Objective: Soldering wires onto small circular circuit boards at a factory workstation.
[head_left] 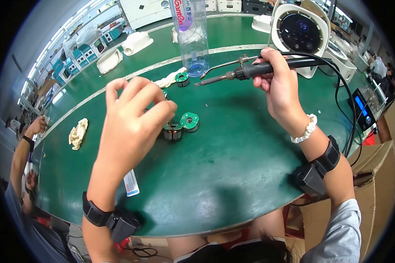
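Note:
My right hand (280,83) grips the black handle of a soldering iron (256,70). A thin metal solder-feed tube (226,65) is mounted along the iron, whose tip points left above the green table. My left hand (134,111) is raised over the table with fingers curled and pinched together; whatever they hold is hidden. Just right of that hand stand two small motor stators with green circuit boards, one nearer stator (173,133) and one beside it (189,122). Another stator (182,79) sits farther back, below the iron tip's left side. A further green board is partly hidden behind my left fingers.
A clear plastic bottle (192,44) and a white fan with a dark display (299,33) stand at the back. The iron's cable hangs near a control unit (362,108) at right. A crumpled cloth (78,134) and a white card (131,183) lie left. Another person's hand (37,126) is at far left.

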`<state>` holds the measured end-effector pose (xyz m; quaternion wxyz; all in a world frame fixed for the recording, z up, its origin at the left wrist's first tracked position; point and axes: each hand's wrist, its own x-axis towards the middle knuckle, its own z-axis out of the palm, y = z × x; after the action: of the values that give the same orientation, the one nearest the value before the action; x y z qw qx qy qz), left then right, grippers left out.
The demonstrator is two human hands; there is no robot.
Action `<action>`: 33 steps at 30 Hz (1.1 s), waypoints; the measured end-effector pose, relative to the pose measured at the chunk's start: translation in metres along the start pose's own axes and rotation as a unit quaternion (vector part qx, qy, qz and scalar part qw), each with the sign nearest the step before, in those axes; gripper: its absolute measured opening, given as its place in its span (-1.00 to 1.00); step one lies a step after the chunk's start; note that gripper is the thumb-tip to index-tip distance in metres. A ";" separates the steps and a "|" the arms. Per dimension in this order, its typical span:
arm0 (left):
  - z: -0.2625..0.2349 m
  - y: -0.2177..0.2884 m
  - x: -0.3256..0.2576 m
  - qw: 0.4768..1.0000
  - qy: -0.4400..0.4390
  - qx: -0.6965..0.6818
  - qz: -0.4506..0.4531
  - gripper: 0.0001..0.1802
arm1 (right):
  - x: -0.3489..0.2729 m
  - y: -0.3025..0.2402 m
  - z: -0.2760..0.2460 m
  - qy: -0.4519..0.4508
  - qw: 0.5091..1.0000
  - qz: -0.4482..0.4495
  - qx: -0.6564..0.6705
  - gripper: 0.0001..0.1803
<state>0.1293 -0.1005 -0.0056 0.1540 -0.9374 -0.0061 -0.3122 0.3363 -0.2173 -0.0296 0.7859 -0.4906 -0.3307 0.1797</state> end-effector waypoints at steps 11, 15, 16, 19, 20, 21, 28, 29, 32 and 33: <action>-0.024 0.008 0.000 0.988 -0.112 -0.096 -0.053 -0.82 | -0.005 -0.002 0.002 0.000 1.000 0.026 -0.011 -0.73; -0.026 0.007 0.000 0.986 -0.123 -0.089 -0.066 -0.85 | -0.018 -0.003 0.009 -0.023 0.998 0.058 -0.011 -0.70; -0.026 0.007 0.000 0.986 -0.125 -0.089 -0.068 -0.85 | -0.020 -0.003 0.011 -0.024 0.998 0.060 -0.011 -0.70; -0.024 0.007 0.000 0.986 -0.114 -0.102 -0.063 -0.86 | -0.026 -0.002 0.014 -0.060 0.996 0.063 -0.018 -0.77; -0.024 0.008 0.000 0.986 -0.115 -0.108 -0.060 -0.86 | -0.026 -0.002 0.014 -0.058 0.996 0.069 -0.023 -0.77; -0.024 0.008 0.000 0.985 -0.115 -0.114 -0.056 -0.86 | -0.026 -0.002 0.014 -0.071 0.995 0.061 -0.025 -0.77; -0.023 0.014 0.000 0.989 -0.101 -0.096 -0.053 -0.84 | -0.027 -0.001 0.014 -0.099 0.993 0.044 -0.047 -0.77; -0.023 0.015 0.000 0.989 -0.099 -0.098 -0.052 -0.84 | -0.027 -0.001 0.014 -0.100 0.993 0.044 -0.048 -0.77; -0.022 0.016 0.001 0.989 -0.096 -0.104 -0.052 -0.83 | -0.029 -0.001 0.016 -0.088 0.994 0.047 -0.041 -0.76; -0.022 0.016 0.001 0.989 -0.093 -0.107 -0.052 -0.83 | -0.030 -0.001 0.016 -0.096 0.993 0.050 -0.043 -0.76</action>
<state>0.1187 -0.1221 0.0071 0.0349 -0.9719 -0.0354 -0.2302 0.3040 -0.2252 -0.0343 0.7187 -0.5208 -0.3867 0.2505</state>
